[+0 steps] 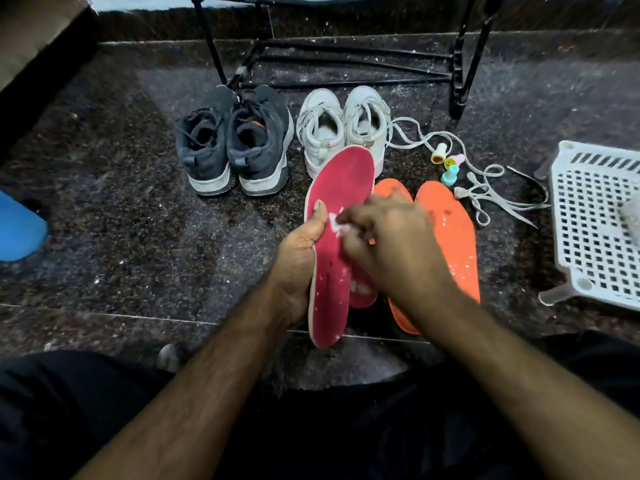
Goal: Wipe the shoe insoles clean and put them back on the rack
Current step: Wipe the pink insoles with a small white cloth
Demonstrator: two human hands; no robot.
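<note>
My left hand (pixel 300 251) grips a red insole (pixel 341 188) by its left edge, thumb on its face, and holds it up lengthwise. My right hand (pixel 391 244) is blurred over the middle of that insole and pinches a small white wipe (pixel 343 227) against it. A second red insole (pixel 362 292) shows partly beneath my right hand. Two orange insoles (pixel 450 230) lie on the floor to the right, flecked with white. The black metal shoe rack (pixel 346 60) stands at the back.
A dark pair of sneakers (pixel 235 140) and a white pair (pixel 343 126) stand before the rack. Loose white laces (pixel 485 181) and small coloured bottles (pixel 448 164) lie to the right. A white perforated basket (pixel 595 216) sits far right, a blue object (pixel 19 226) far left.
</note>
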